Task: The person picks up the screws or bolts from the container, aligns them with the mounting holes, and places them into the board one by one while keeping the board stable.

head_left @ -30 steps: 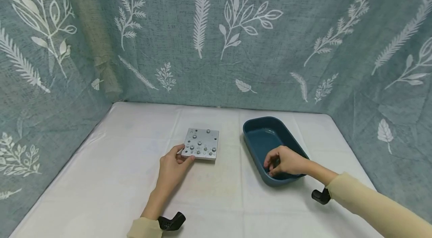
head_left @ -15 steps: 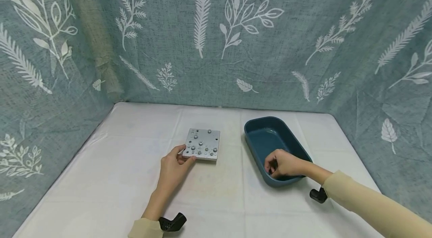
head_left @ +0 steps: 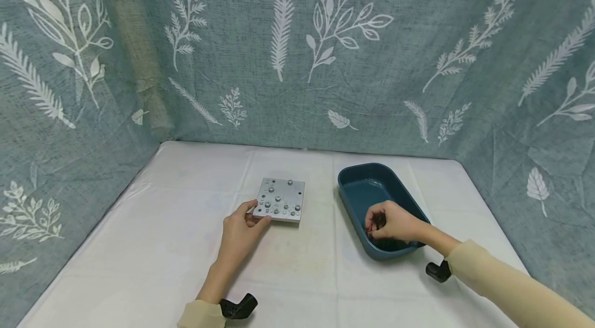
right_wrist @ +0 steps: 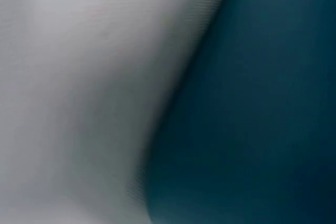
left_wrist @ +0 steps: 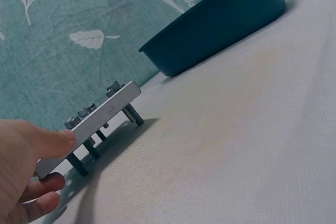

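Note:
My left hand (head_left: 239,237) pinches a square metal plate (head_left: 287,189) at its near left corner, thumb on the front edge. Several hex-socket bolts (head_left: 278,198) sit in the plate, their heads on top. The left wrist view shows their dark threaded shanks (left_wrist: 135,115) sticking out below, the plate tilted in that view and raised off the cloth. My right hand (head_left: 392,222) reaches into the near end of a dark blue bin (head_left: 341,199), fingers curled and thumb tip close to them. I cannot tell whether something small is between these fingertips. The right wrist view catches only the bin's outer wall (right_wrist: 247,103).
A white cloth (head_left: 186,204) covers the table. Green leaf-patterned curtains (head_left: 260,106) hang along the back and both sides. Black wrist cameras (head_left: 239,307) are strapped at both sleeves.
In the bin, my right hand dipped lower and has come back up slightly, its fingers working near the floor. My left hand and the plate have stayed put.

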`<state>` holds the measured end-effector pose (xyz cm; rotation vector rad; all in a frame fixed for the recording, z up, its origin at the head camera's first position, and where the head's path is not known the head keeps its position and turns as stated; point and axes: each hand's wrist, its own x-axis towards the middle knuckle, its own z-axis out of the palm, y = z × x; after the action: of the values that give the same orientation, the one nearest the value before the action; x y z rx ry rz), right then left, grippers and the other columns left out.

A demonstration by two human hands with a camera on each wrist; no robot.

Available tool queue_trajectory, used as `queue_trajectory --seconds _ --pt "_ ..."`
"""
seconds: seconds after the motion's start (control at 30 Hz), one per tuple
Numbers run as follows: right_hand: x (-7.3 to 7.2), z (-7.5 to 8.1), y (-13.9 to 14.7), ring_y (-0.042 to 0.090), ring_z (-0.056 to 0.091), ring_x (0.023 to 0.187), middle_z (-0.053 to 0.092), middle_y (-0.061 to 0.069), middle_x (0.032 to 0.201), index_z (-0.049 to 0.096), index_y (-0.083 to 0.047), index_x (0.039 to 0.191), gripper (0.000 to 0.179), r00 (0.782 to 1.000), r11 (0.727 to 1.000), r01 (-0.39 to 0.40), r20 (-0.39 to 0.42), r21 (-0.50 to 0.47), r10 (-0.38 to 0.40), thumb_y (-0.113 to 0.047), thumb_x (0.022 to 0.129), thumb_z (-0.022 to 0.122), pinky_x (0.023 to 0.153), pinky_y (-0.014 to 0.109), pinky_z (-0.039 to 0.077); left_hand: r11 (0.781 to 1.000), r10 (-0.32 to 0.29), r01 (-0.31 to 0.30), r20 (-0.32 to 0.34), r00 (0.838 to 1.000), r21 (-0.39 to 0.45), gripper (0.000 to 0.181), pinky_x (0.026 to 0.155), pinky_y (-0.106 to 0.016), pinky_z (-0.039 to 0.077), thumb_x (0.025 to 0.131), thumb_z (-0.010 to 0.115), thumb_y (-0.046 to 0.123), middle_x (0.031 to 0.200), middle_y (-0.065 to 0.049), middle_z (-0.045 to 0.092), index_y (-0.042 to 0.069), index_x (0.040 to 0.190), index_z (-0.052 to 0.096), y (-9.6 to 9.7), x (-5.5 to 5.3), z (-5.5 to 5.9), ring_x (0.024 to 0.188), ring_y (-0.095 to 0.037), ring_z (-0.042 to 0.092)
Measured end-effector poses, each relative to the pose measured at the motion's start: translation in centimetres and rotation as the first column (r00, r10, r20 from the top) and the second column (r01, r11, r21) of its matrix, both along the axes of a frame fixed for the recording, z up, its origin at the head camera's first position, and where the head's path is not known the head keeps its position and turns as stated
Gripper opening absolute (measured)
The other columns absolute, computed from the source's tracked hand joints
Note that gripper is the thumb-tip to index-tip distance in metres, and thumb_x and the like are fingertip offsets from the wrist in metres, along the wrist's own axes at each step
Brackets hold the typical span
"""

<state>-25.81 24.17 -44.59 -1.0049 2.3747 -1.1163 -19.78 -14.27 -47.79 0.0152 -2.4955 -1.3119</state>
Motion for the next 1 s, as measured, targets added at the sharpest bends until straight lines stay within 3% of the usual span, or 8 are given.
queue_trajectory --seconds 0.27,0.43,0.5,0.6,0.73,0.83,1.0 --pt "0.8 2.8 -0.4 0.026 0.062 0.069 0.068 0.017 0.085 0.067 0.003 0.091 0.012 0.992 0.982 0.127 0.006 -0.137 -0.128 0.011 0.082 0.069 0.060 0.029 0.053 1.000 0.000 0.000 0.006 1.000 0.004 0.055 0.065 -0.029 0.054 0.083 0.082 0.017 0.095 -0.016 0.071 -0.004 0.128 0.059 0.0 0.0 -0.1 0.075 -0.019 0.067" --pt "0.8 2.7 -0.3 0.024 0.065 0.075 0.069 0.013 0.090 0.068 -0.001 0.093 0.013 0.983 0.956 0.176 -0.005 -0.233 -0.183 0.007 0.084 0.073 0.064 0.032 0.055 1.000 0.001 -0.001 0.004 1.000 -0.007 0.055 0.064 -0.029 0.054 0.083 0.082 0.017 0.094 -0.016 0.071 -0.005 0.128 0.059 0.0 0.0 -0.2 0.075 -0.018 0.067" --pt "0.7 2.6 -0.4 0.023 0.066 0.078 0.069 0.013 0.091 0.068 -0.001 0.094 0.013 0.977 0.937 0.207 0.020 -0.282 -0.210 0.004 0.084 0.074 0.067 0.033 0.056 1.000 -0.001 0.001 0.004 1.000 -0.011 0.055 0.065 -0.029 0.054 0.083 0.082 0.017 0.094 -0.016 0.071 -0.005 0.128 0.058 0.0 -0.1 -0.1 0.075 -0.019 0.067" --pt "1.4 3.8 -1.4 0.029 0.067 0.083 0.068 0.017 0.094 0.067 0.003 0.097 0.014 0.961 0.902 0.278 0.083 -0.331 -0.265 0.005 0.085 0.073 0.070 0.037 0.057 1.000 -0.002 0.002 0.002 1.000 -0.011 0.056 0.065 -0.030 0.055 0.083 0.082 0.017 0.093 -0.016 0.071 -0.005 0.128 0.058 0.0 -0.1 -0.1 0.075 -0.019 0.067" --pt "2.1 5.0 -3.1 0.032 0.067 0.086 0.066 0.024 0.099 0.066 0.005 0.100 0.015 0.938 0.840 0.346 0.152 -0.418 -0.311 0.003 0.087 0.072 0.074 0.040 0.057 1.000 -0.004 0.004 0.000 1.000 -0.006 0.056 0.065 -0.029 0.055 0.083 0.082 0.017 0.093 -0.015 0.071 -0.005 0.129 0.058 0.1 0.0 -0.2 0.074 -0.018 0.067" --pt "2.3 4.9 -4.6 0.030 0.067 0.087 0.067 0.024 0.100 0.066 0.005 0.099 0.016 0.937 0.786 0.349 0.169 -0.510 -0.306 0.000 0.086 0.075 0.076 0.040 0.057 1.000 -0.006 0.006 0.002 1.000 -0.003 0.056 0.064 -0.029 0.054 0.083 0.082 0.017 0.093 -0.015 0.071 -0.005 0.129 0.058 0.1 -0.1 -0.2 0.074 -0.018 0.067" --pt "2.8 4.9 -8.4 0.029 0.068 0.083 0.068 0.022 0.095 0.067 0.005 0.095 0.015 0.940 0.723 0.333 0.148 -0.606 -0.309 0.002 0.084 0.076 0.073 0.039 0.057 1.000 -0.004 0.004 0.002 1.000 -0.003 0.056 0.065 -0.031 0.055 0.083 0.082 0.017 0.092 -0.016 0.071 -0.005 0.129 0.058 0.2 -0.2 0.0 0.074 -0.019 0.066"
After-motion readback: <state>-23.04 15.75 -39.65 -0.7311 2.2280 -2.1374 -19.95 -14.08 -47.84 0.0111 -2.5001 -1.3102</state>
